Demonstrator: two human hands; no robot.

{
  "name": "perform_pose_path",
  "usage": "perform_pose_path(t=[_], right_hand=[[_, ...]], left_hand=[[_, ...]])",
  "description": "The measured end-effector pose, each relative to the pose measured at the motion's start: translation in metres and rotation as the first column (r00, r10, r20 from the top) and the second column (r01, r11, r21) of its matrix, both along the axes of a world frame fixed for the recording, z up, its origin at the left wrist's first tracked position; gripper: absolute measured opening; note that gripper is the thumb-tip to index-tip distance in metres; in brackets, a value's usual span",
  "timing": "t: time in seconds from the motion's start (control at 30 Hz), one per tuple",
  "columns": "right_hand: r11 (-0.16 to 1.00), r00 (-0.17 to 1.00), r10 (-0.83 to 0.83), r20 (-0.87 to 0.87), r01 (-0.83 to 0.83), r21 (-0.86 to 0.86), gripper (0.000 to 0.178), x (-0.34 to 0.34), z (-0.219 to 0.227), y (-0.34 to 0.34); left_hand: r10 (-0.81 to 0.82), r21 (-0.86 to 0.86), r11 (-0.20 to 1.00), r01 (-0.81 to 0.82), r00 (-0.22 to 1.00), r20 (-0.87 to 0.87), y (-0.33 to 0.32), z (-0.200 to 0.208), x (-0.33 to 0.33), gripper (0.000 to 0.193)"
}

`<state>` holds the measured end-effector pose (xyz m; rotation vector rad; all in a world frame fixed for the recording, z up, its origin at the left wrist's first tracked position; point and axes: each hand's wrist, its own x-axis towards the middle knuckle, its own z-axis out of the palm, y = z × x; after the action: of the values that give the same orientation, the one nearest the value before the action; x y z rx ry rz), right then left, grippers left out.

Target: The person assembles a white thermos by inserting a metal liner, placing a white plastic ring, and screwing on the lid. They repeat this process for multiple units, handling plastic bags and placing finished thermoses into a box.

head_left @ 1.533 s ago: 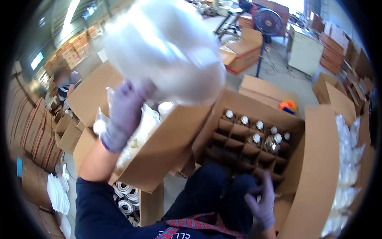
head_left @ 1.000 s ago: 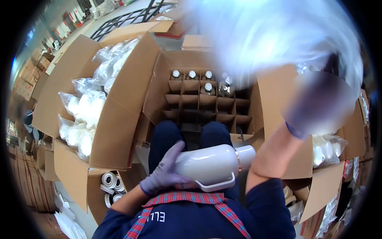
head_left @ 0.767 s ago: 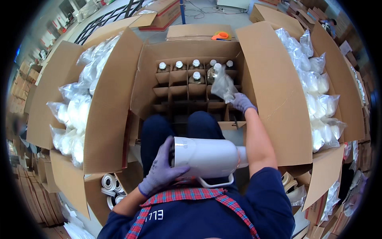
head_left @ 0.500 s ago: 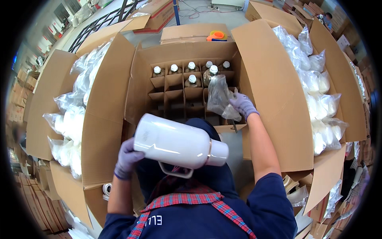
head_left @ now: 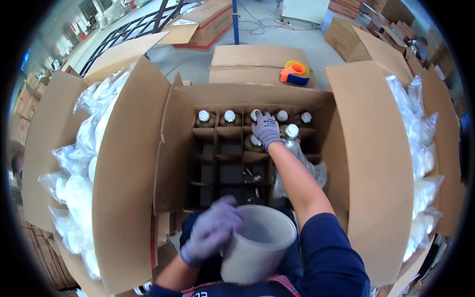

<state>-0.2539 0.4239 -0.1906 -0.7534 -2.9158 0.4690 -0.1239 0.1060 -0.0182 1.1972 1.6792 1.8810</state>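
Note:
My right hand (head_left: pixel 267 128), in a grey-purple glove, reaches into the divided carton (head_left: pixel 252 91). Its fingers are closed about the top of a silver-capped glass bottle (head_left: pixel 254 114) in the back row. A second capped bottle (head_left: pixel 255 141) stands just below that hand. On my lap a white jug body (head_left: pixel 255 255) stands with its open end up; its inside looks empty. My left hand (head_left: pixel 213 228), also gloved, is at the jug's left rim, smeared by motion. A clear plastic bag (head_left: pixel 316 173) hangs beside my right forearm, near another silver-capped bottle (head_left: pixel 291 131).
Tall open cartons flank me, the left one (head_left: pixel 126 173) and the right one (head_left: pixel 373 163), both filled with white items in clear bags. An orange and blue tape dispenser (head_left: pixel 295 73) lies on a closed carton (head_left: pixel 237 62) behind the divided one.
My right hand has left the plastic bag and moved left to a back-row bottle. The white jug has gone from lying sideways to open end up. My left hand has shifted to its rim.

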Motion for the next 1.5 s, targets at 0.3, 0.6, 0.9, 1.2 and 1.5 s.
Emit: perform_pose_path(t=[0.3,0.6,0.9,1.2,1.5], right_hand=[[0.996,0.989,0.053,0.137,-0.062,0.062,0.055,-0.072,-0.04,0.021],[0.913,0.767,0.406,-0.496,-0.357,0.195,0.061,0.171,0.247,-0.113],[0.585,0.8,0.349,-0.488,-0.593,-0.553,0.07,0.193,0.226,-0.123],[0.444,0.798,0.576,-0.175,-0.486,-0.753,0.048,0.295,0.233,-0.122],[0.035,0.935,-0.33,0.129,0.149,-0.988,0.066,0.601,0.152,-0.198]], left_hand=[[0.025,0.057,0.995,-0.078,0.778,0.628,-0.013,-0.046,-0.009,0.024],[-0.641,0.621,0.768,0.16,0.226,0.734,0.041,-0.072,-0.08,0.08],[0.047,-0.229,0.972,0.051,0.913,0.405,-0.041,-0.001,-0.002,0.084],[-0.11,-0.386,0.921,0.048,0.984,-0.141,-0.099,0.035,0.123,0.111],[-0.243,-0.352,0.892,0.285,0.957,0.159,-0.183,-0.021,0.164,0.115]])
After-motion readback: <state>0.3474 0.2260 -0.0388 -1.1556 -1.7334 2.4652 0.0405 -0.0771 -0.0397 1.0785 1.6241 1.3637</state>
